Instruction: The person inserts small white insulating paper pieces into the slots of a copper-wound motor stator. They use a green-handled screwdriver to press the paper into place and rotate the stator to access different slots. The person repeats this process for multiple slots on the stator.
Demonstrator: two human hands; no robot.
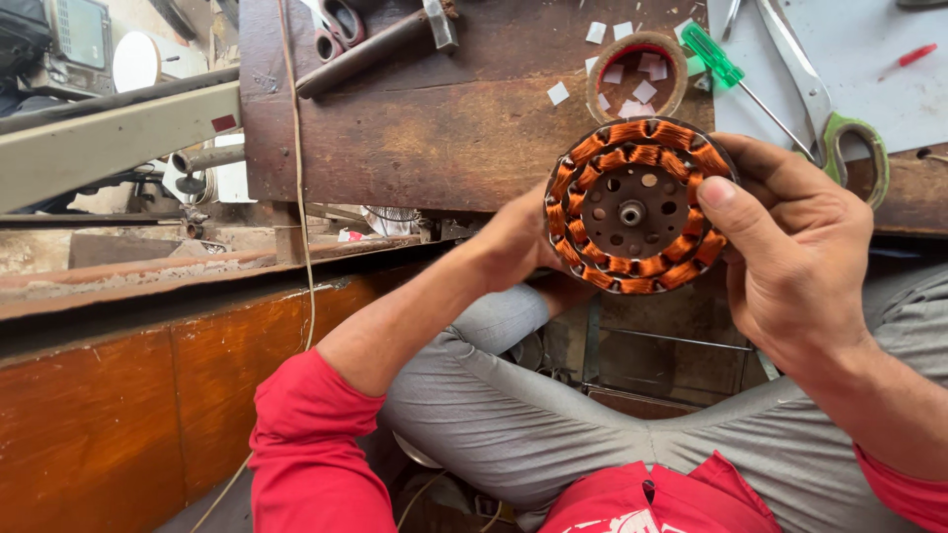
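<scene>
A: Head view, single frame. What is held?

B: A round motor stator [637,207] wound with copper-orange coils in two rings, dark metal hub with a centre bore and small holes about it. It is held up, face to the camera, in front of the edge of the wooden workbench [444,128], above the person's lap.

A: Grip, right hand?

B: Right hand [800,262] is closed about the stator's right rim. Thumb lies across the front of the coils on the right side; fingers wrap behind, tips hidden.

A: Left hand?

B: Left hand [518,242] is at the left rim, mostly behind the stator. Its fingers are hidden, so I cannot tell how firmly it grasps; it touches the edge.

A: Surroundings on the bench?

B: Just behind the stator's top, a tape roll [671,49] lying flat, with small white paper pieces [644,91] inside and scattered beside it. To its right, a green-handled screwdriver [716,59], then scissors [839,128] with green-wrapped loops on a grey sheet [869,59]. A red marker [916,54] lies far right. A hammer [375,49] rests top centre, apart from the stator.

A: Person?

B: Seated, red sleeves, grey trousers.
</scene>
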